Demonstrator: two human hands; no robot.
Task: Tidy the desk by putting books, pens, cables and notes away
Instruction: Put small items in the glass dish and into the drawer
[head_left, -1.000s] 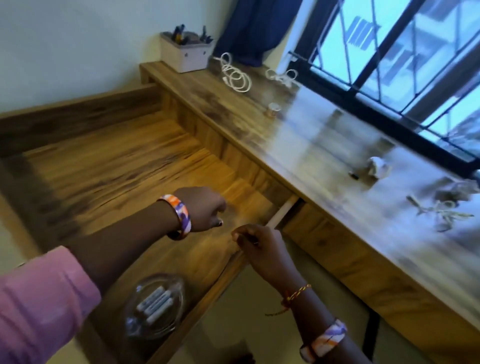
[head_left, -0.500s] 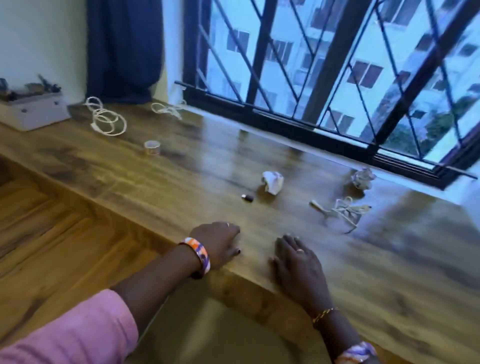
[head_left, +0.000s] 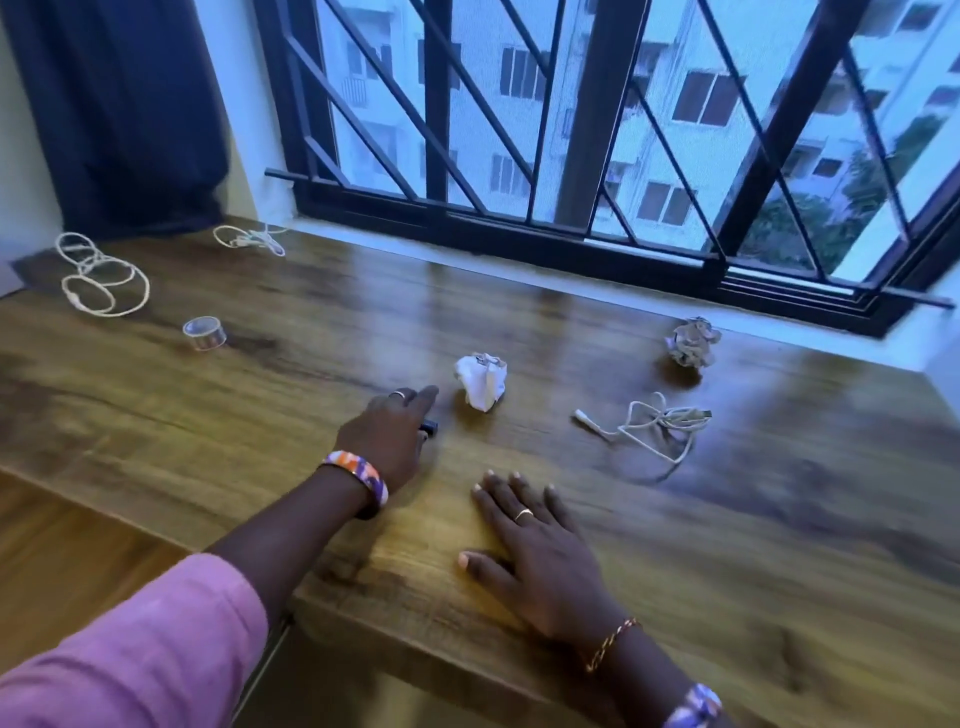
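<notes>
Left hand (head_left: 387, 434) closing on small dark object (head_left: 429, 428) beside crumpled paper (head_left: 481, 381); right hand (head_left: 530, 553) flat on desk (head_left: 260, 415), bracing the reach.

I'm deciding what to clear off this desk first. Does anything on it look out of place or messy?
Yes: two crumpled paper balls, one white by the left hand, one printed near the window. A tangled white cable lies between them; two more loose cables and a tape roll sit far left.
</notes>
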